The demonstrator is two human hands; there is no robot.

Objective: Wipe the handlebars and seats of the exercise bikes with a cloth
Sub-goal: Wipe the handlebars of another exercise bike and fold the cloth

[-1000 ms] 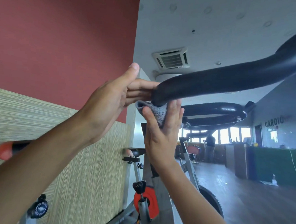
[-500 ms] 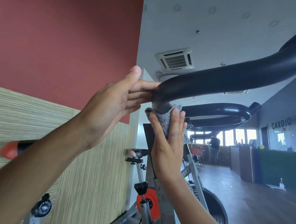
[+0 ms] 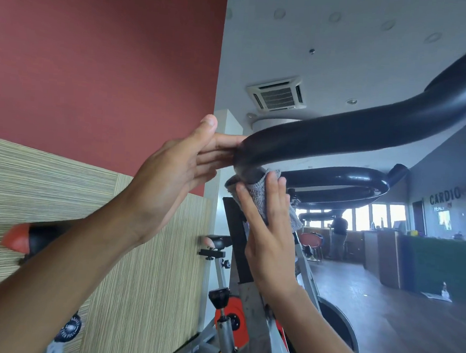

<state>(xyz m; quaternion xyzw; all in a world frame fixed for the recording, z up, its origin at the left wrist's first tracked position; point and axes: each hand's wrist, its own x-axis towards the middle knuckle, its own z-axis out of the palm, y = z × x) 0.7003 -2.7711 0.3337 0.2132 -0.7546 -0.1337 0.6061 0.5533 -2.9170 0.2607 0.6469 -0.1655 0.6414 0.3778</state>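
Right hand [image 3: 270, 242] presses cloth [image 3: 255, 190] on handlebar [image 3: 339, 139]; left hand [image 3: 171, 172] seemingly touching.

We read "CARDIO" in dark letters [image 3: 445, 197] on the grey wall [image 3: 445, 163] at right; the small white word beneath and the round knob's label [image 3: 71, 329], lower left, are too blurred.
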